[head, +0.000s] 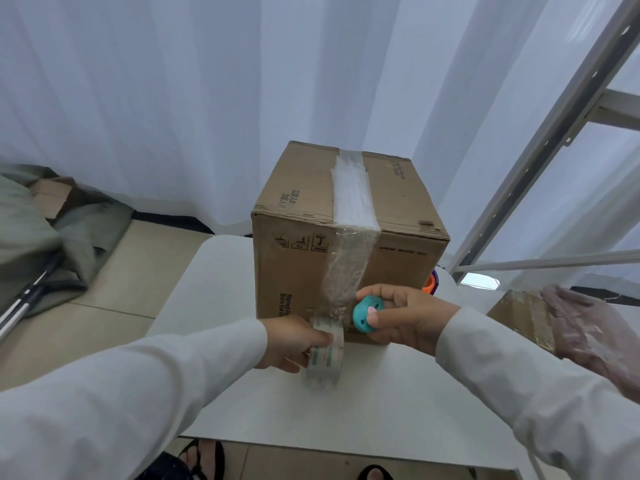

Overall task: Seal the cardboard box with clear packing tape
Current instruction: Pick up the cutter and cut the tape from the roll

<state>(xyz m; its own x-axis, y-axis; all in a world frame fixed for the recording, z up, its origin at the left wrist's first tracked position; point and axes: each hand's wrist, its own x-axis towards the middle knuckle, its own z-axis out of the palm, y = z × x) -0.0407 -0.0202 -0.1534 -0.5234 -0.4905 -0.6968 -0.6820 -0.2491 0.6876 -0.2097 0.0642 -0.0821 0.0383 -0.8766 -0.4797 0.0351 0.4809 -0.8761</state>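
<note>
A brown cardboard box (294, 271) stands on a white table (214, 292). A strip of clear tape (349, 202) runs over its top seam and down the near face. My left hand (294, 341) grips the roll of clear packing tape (323, 355) at the foot of that face, with the strip still joined to the roll. My right hand (405, 317) holds a small teal round cutter (367, 313) right beside the tape, just above the roll.
An orange and purple object (430, 282) peeks out behind the box's right side. A second cardboard box (519, 317) and crumpled plastic (588, 327) sit at the right. A metal frame (540, 150) rises at the right. White curtains hang behind. Grey fabric (41, 237) lies on the floor at the left.
</note>
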